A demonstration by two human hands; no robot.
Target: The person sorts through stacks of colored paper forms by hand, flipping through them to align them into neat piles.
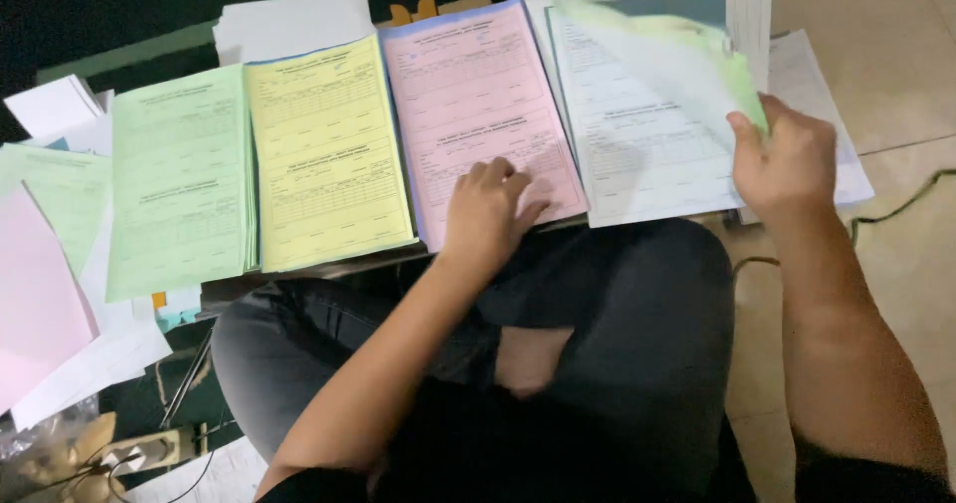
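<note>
step: sorting forms | right hand (787, 159) pinches lifted green sheet (687, 60) off white stack (637, 154) | left hand (488, 209) loosely curled, pressing pink stack (468, 95) | next, we judge: sheet needs a clean peel.

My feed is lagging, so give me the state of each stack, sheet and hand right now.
green stack: flat, untouched
yellow stack: flat, untouched
pink stack: flat, pressed by left hand
white stack: top sheets peeled up
lifted sheets: curled upward, pinched by right hand
loose sheets: scattered, overlapping, at the left
</note>
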